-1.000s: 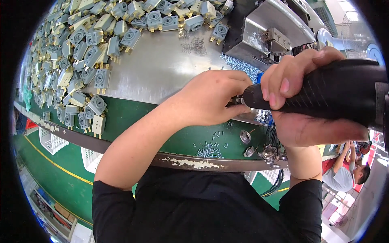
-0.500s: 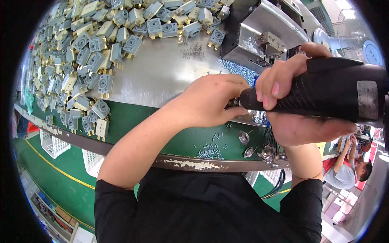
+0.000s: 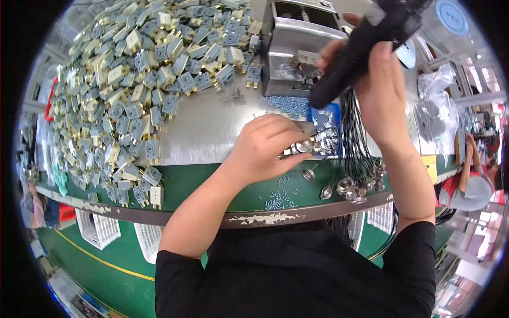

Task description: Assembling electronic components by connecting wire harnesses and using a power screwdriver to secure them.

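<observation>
My right hand point(image 3: 383, 98) is wrapped round a black power screwdriver point(image 3: 350, 63), held raised over the right of the bench with its tip pointing down and left. At the edge of the metal sheet, my left hand point(image 3: 265, 144) is closed, thumb and fingers pinching a small part with a round silvery metal piece point(image 3: 302, 147); the fingers hide much of it. Just right of that hand lies a blue tray point(image 3: 340, 114) with small metal pieces. Beyond the fingers, small bluish screws point(image 3: 289, 105) are heaped.
Grey and cream plug-like units point(image 3: 132, 79) form a big heap at the left. A steel fixture box point(image 3: 283, 53) stands at the back. Loose screws point(image 3: 278, 201) and round metal parts with black wires point(image 3: 347, 185) lie near the bench edge point(image 3: 254, 218). Another person point(image 3: 474, 183) works at far right.
The screwdriver, in my right hand, has lifted up and away from the part at my left hand and now tilts. The left hand keeps its pinch, and the whole view has shifted.
</observation>
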